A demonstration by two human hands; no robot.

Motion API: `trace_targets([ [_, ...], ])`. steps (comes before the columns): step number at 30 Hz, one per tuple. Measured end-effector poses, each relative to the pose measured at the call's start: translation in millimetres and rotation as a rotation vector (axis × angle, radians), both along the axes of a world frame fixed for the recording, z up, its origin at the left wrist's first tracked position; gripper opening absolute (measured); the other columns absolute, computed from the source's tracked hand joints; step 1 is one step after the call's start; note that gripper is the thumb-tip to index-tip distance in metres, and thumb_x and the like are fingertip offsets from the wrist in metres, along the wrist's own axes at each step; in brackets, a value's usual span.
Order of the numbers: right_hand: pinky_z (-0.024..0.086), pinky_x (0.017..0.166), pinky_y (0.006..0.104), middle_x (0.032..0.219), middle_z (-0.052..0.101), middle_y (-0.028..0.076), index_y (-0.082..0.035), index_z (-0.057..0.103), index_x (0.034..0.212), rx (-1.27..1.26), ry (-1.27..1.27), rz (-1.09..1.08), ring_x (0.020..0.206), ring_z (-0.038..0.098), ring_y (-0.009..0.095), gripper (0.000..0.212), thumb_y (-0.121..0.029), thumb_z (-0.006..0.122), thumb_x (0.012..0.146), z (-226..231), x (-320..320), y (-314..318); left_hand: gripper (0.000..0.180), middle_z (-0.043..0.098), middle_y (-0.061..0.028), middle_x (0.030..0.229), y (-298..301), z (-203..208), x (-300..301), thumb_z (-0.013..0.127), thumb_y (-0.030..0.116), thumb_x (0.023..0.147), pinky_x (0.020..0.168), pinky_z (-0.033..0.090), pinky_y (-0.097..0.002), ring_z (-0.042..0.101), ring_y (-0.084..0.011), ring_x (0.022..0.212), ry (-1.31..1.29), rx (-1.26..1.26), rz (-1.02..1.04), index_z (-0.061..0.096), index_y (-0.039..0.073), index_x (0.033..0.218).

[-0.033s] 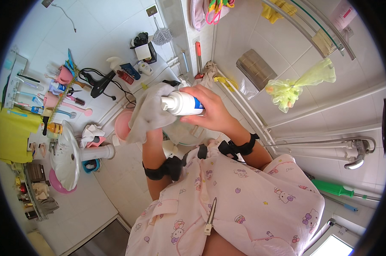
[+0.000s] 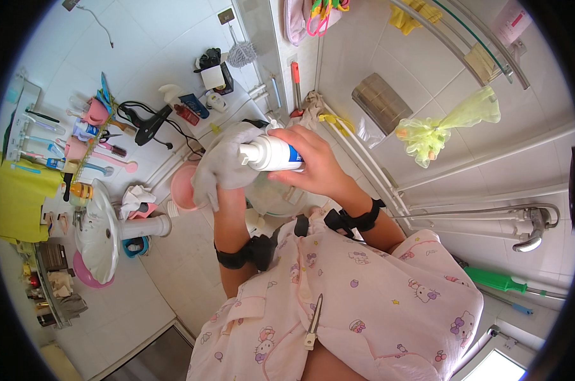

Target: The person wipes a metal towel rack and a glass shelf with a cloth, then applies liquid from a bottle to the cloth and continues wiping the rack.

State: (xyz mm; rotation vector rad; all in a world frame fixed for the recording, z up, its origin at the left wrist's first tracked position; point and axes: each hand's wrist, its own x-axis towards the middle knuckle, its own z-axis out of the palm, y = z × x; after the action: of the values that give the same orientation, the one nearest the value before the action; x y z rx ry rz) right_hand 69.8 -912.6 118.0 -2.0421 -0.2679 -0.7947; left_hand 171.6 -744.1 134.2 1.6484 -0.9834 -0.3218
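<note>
In my right hand [image 2: 310,159] is a white spray bottle [image 2: 271,154] with a blue label, lying nearly on its side. My fingers wrap round its body, and its nozzle end points left. A light grey cloth [image 2: 227,155] covers my left hand, hiding the fingers; only the wrist [image 2: 231,198] comes out below it. The cloth presses up against the head of the bottle. Under both hands, partly hidden, stands a translucent basin [image 2: 271,193].
To the left are a white pedestal sink [image 2: 98,232], a pink basin [image 2: 184,187] and a wall-hung black hair dryer [image 2: 151,127]. Bottles stand on a white ledge beyond my hands. White pipes [image 2: 364,162] and a shower tap [image 2: 536,232] run along the right wall.
The grey cloth has bunched up round my left hand, and its loose lower part has drawn in, showing more of the wrist. The bottle and right hand have barely moved.
</note>
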Motion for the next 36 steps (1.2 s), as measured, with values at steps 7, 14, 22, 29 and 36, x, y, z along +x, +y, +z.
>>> trace_targets([
  [7, 0.037, 0.076, 0.0374, 0.099, 0.056, 0.006, -0.010, 0.059, 0.117, -0.325, -0.234, -0.316, 0.085, 0.052, 0.025, 0.058, -0.024, 0.074, 0.063, -8.4, 5.1, -3.4, 0.047, 0.051, -0.0203, 0.124, -26.3, 22.1, -44.1, 0.056, 0.016, 0.083, 0.107, 0.032, -0.0401, 0.047, -0.0285, 0.120, 0.685, -0.559, 0.002, 0.048, -0.012, 0.120],
  [14, 0.036, 0.075, 0.0371, 0.100, 0.056, 0.005, -0.010, 0.059, 0.116, -0.318, -0.211, -0.295, 0.086, 0.051, 0.025, 0.058, -0.022, 0.074, 0.062, -10.9, 2.4, -5.4, 0.057, 0.047, -0.0215, 0.131, -19.3, 10.3, -33.4, 0.056, 0.021, 0.085, 0.109, 0.029, -0.0415, 0.045, -0.0290, 0.123, 0.681, -0.512, -0.055, 0.043, -0.015, 0.127],
  [22, 0.037, 0.074, 0.0361, 0.101, 0.057, 0.005, -0.010, 0.059, 0.116, -0.315, -0.186, -0.236, 0.086, 0.051, 0.025, 0.059, -0.022, 0.077, 0.062, -8.0, 2.4, -8.3, 0.036, 0.054, -0.0144, 0.119, -4.7, -4.5, -34.2, 0.060, 0.021, 0.089, 0.101, 0.038, -0.0428, 0.052, -0.0263, 0.113, 0.667, -0.555, 0.038, 0.054, -0.004, 0.115],
  [29, 0.046, 0.070, 0.0359, 0.097, 0.059, 0.012, -0.004, 0.053, 0.121, 0.170, 0.011, 0.045, 0.081, 0.058, 0.030, 0.066, -0.023, 0.082, 0.064, -6.6, 4.7, 3.9, 0.028, 0.057, -0.0087, 0.108, -16.1, -18.2, -17.0, 0.057, 0.020, 0.092, 0.095, 0.043, -0.0355, 0.055, -0.0209, 0.104, 0.652, -0.602, 0.274, 0.055, 0.000, 0.112],
  [36, 0.045, 0.072, 0.0360, 0.091, 0.056, 0.010, -0.006, 0.056, 0.120, 0.105, -0.148, -0.280, 0.081, 0.056, 0.028, 0.065, -0.020, 0.083, 0.062, 0.3, 16.8, 14.6, 0.034, 0.053, -0.0096, 0.116, -23.6, 3.3, -26.8, 0.052, 0.017, 0.090, 0.098, 0.039, -0.0333, 0.052, -0.0212, 0.110, 0.484, -0.365, 0.094, 0.049, -0.002, 0.118],
])
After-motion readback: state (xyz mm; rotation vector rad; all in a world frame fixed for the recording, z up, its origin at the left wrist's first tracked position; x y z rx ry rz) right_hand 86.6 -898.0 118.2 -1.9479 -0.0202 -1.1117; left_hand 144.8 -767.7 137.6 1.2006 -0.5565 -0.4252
